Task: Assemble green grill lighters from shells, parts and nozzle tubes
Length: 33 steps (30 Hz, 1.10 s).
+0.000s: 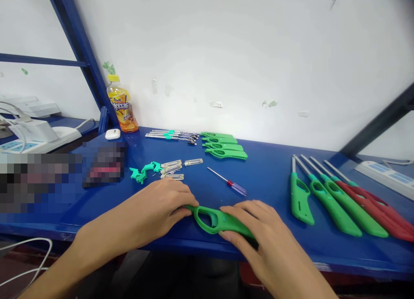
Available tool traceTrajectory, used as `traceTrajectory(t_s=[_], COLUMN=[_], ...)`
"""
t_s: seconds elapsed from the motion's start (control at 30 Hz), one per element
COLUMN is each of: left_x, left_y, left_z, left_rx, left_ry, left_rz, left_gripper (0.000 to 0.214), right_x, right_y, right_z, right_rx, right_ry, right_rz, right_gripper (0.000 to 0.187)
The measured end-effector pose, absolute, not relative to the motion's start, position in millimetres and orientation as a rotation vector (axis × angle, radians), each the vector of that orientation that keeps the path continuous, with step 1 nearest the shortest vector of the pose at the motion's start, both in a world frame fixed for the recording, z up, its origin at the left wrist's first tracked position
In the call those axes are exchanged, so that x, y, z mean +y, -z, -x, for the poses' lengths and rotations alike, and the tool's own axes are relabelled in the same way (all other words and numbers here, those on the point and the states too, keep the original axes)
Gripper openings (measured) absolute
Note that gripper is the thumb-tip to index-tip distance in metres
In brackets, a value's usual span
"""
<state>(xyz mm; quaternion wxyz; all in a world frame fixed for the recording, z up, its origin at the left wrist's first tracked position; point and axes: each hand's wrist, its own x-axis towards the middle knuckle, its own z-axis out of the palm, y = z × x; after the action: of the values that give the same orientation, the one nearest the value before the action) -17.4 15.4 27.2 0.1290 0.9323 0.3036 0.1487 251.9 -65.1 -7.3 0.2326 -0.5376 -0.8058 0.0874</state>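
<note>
A green plastic lighter body point(211, 219) lies flat near the front edge of the blue table point(268, 174). My left hand point(155, 210) rests on its left end, fingers curled and pinching the tip. My right hand point(258, 230) covers its right end, thumb and fingers closed round the handle. A small screwdriver point(228, 181) with a red and clear handle lies just behind them.
Green trigger pieces point(144, 170) and clear small parts point(174, 167) lie to the left. Metal tubes point(171, 136) and green half shells point(223, 146) sit further back. Finished green and red lighters point(339, 197) line the right. A drink bottle point(121, 105) stands by the wall.
</note>
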Motion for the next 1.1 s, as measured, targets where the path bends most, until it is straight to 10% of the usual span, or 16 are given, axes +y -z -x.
traceTrajectory(t_s=[1.1], left_x=[16.1], left_y=[-16.8], left_z=[16.4], left_rx=[0.863], left_ry=[-0.404], left_rz=[-2.734], left_gripper=[0.025], right_x=[-62.8], right_y=[17.9], right_z=[-260.4], right_rx=[-2.175], right_ry=[-0.126], right_rz=[1.422], right_gripper=[0.027])
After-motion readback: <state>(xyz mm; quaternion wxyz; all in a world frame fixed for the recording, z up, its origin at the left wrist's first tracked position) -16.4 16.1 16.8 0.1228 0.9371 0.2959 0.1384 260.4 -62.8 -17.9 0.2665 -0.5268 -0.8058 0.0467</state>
